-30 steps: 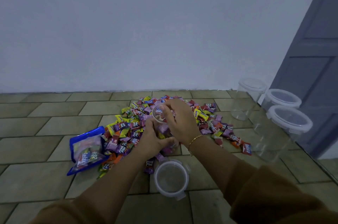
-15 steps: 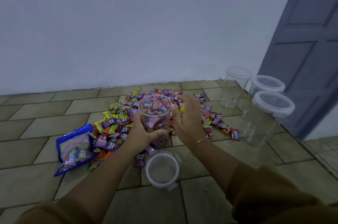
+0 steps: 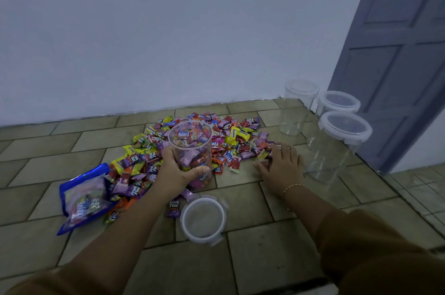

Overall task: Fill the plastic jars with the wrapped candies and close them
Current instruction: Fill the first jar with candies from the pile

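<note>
One clear round plastic jar [image 3: 190, 150] is standing on the tiled floor [image 3: 72, 150] at the near edge of the big heap of bright wrapped candies [image 3: 231, 140]. It is looking nearly full, with candies showing almost up to its open top. The person's left hand [image 3: 178, 172] is wrapping around the jar's side, fingers curled on it and thumb across the front, keeping it upright. The right hand [image 3: 281, 164] is lying on the floor at the right edge of the heap, fingers spread and a little bent over a few candies; I cannot tell if it is pinching any. The jar's round see-through lid [image 3: 203, 219] is lying on the floor just in front of it, so this jar is not closed yet. Three more clear empty jars [image 3: 332, 147] with lids on top are waiting near the grey door [image 3: 397, 66]. A blue candy bag [image 3: 81, 200] is lying to the left. So I think the job is only starting: one jar is almost done, three are left, and lots of candies are waiting.
</note>
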`<act>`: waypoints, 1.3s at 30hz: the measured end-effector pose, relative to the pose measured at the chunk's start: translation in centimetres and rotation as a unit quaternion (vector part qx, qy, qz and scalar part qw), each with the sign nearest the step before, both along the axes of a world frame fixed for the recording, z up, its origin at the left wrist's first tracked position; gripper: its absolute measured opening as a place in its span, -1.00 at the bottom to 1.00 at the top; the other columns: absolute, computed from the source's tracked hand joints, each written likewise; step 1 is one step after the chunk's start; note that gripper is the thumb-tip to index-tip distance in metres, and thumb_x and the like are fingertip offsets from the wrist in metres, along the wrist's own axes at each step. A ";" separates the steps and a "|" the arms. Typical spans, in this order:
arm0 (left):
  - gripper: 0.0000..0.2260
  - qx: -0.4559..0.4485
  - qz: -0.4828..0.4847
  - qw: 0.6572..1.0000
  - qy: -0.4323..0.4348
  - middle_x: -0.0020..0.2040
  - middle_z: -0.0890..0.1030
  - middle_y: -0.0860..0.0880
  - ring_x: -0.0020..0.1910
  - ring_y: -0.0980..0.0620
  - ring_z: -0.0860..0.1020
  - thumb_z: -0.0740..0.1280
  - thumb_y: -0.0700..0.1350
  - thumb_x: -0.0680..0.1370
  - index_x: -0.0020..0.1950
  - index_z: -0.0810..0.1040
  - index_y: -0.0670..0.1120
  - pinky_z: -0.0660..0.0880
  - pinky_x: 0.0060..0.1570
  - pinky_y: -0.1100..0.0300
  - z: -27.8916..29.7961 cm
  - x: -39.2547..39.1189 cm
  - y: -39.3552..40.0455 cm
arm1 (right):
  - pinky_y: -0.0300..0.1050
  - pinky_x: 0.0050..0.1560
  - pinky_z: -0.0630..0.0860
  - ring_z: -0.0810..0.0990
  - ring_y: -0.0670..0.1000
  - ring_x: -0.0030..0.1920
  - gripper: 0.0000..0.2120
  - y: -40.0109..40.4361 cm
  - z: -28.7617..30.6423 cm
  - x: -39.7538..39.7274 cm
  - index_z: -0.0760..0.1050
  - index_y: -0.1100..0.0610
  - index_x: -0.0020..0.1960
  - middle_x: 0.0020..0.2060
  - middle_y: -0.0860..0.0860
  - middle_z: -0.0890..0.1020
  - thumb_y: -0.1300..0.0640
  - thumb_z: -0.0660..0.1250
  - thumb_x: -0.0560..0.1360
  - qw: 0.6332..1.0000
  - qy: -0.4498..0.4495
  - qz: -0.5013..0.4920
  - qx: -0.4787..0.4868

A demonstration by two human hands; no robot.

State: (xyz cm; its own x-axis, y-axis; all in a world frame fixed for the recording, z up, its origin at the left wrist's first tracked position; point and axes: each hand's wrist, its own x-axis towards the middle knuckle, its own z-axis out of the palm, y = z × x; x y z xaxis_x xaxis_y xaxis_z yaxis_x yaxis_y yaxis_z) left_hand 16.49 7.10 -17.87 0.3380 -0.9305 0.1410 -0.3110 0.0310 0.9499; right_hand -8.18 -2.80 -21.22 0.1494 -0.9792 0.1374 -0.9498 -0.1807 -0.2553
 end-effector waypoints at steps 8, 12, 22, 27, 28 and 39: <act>-0.35 -0.002 -0.003 1.000 0.007 0.13 0.40 0.10 0.17 0.06 0.44 0.55 -0.17 0.31 0.20 0.20 -0.02 0.44 0.05 0.22 -0.3 0.2 -0.1 | 0.12 0.42 0.08 0.15 0.17 0.44 -0.39 -0.5 -0.3 -0.4 0.17 -0.01 0.46 0.46 0.12 0.21 -0.29 0.10 0.51 0.998 -0.012 0.001 0.054; -0.34 -0.002 -0.002 1.000 0.016 0.14 0.41 0.10 0.17 0.06 0.45 0.56 -0.16 0.30 0.20 0.20 -0.02 0.45 0.07 0.21 -0.4 0.1 -0.1 | 0.02 0.33 0.23 0.31 0.10 0.35 -0.57 -0.2 -0.1 0.0 0.33 0.04 0.36 0.33 0.06 0.40 -0.08 0.21 0.54 0.998 -0.055 0.018 0.025; -0.36 0.001 0.002 1.000 0.022 0.12 0.40 0.10 0.12 0.11 0.44 0.53 -0.22 0.34 0.20 0.17 -0.02 0.43 -0.06 0.35 0.2 -0.5 0.2 | -0.13 0.11 0.34 0.42 0.10 0.14 -0.76 1.4 -0.1 2.8 0.46 0.18 0.16 0.10 0.11 0.52 0.17 0.26 0.51 0.987 -0.117 0.113 0.006; -0.39 0.015 0.000 0.999 0.029 0.07 0.40 0.13 0.03 0.18 0.46 0.54 -0.21 0.34 0.17 0.18 -0.03 0.47 -0.16 0.43 0.5 -0.5 0.4 | -0.19 -0.11 0.39 0.46 0.01 -0.11 -0.90 2.2 1.8 5.0 0.46 0.15 0.00 -0.15 0.01 0.50 0.24 0.29 0.49 0.951 -0.292 0.084 0.066; -0.38 0.017 0.002 0.999 0.033 0.07 0.41 0.12 0.02 0.20 0.46 0.54 -0.21 0.34 0.18 0.19 -0.03 0.49 -0.18 0.43 0.7 -0.5 0.4 | -0.19 -0.14 0.42 0.47 0.01 -0.14 -0.92 2.3 2.7 5.7 0.45 0.14 -0.04 -0.20 -0.01 0.49 0.25 0.30 0.48 0.929 -0.355 0.062 0.082; -0.38 0.030 -0.002 0.999 0.040 0.04 0.40 0.16 -0.04 0.30 0.43 0.56 -0.18 0.32 0.15 0.19 -0.03 0.46 -0.23 0.49 1.3 -0.6 0.7 | -0.23 -0.44 0.27 0.27 -0.08 -0.43 -0.85 2.1 14.0 12.2 0.43 0.07 -0.15 -0.32 0.02 0.40 0.30 0.29 0.48 0.648 -0.745 0.030 0.156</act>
